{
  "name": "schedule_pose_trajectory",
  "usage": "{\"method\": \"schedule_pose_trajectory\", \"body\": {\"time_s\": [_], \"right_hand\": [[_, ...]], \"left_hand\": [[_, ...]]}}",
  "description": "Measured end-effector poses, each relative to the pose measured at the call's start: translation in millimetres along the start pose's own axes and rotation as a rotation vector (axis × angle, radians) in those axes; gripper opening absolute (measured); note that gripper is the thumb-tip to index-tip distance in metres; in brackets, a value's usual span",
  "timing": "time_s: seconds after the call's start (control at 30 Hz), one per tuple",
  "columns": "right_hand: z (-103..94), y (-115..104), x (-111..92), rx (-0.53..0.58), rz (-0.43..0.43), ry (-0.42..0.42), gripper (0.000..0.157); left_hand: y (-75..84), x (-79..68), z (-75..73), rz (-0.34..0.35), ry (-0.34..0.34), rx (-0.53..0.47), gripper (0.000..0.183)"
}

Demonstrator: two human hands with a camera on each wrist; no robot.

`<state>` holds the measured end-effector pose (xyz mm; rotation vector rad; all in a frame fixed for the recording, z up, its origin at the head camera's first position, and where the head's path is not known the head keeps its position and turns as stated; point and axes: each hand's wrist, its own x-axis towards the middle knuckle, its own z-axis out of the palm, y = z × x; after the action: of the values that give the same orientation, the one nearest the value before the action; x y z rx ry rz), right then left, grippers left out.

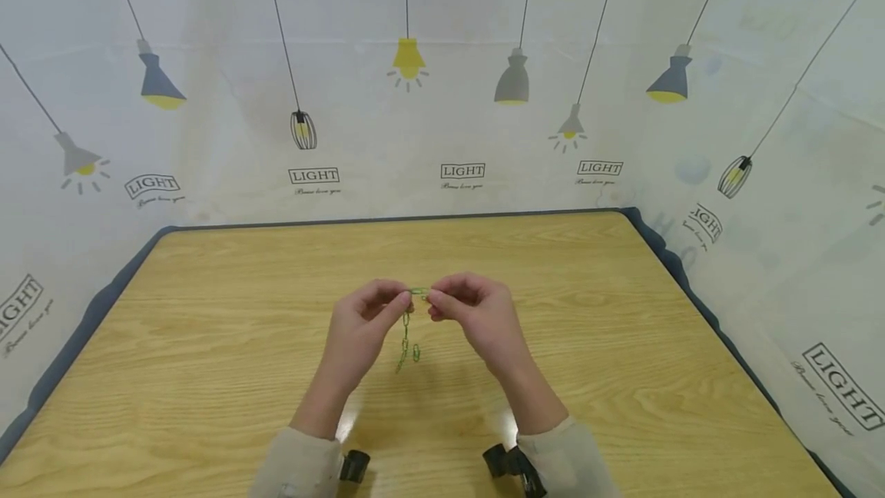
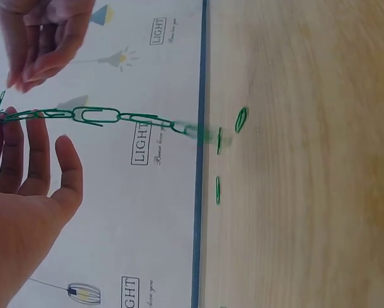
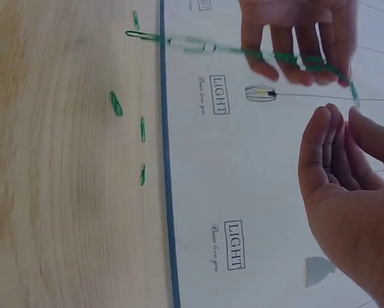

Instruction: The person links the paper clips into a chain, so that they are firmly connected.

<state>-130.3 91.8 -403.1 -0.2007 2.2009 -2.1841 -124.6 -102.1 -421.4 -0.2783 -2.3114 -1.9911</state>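
Paperclip chain [image 2: 119, 117] hanging lengthwise above the tabletop [image 1: 207, 313], from the pinch of the left hand [image 1: 359, 329], the nearer side; top clip [image 1: 419, 291] lying crosswise, outer end pinched by the right hand [image 1: 487, 317].

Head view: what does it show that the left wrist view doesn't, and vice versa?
Only the head view shows the beige cloth sleeves, black wrist-worn devices and yellow printed lamp. Only the left wrist view plainly shows more than one loose green wire paper clip on the yellowish wooden table. Both show the left hand, right hand, chain of green wire paper clips, that table and the white wall covering printed with lamps.
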Motion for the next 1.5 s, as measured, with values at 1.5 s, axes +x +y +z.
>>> {"method": "schedule_pose_trajectory", "body": {"time_s": [1.5], "right_hand": [[10.7, 59, 34, -0.737, 0.22, -0.393, 0.019]], "left_hand": [[5.2, 1.8, -14.2, 0.017, 0.041, -0.042, 0.02]]}}
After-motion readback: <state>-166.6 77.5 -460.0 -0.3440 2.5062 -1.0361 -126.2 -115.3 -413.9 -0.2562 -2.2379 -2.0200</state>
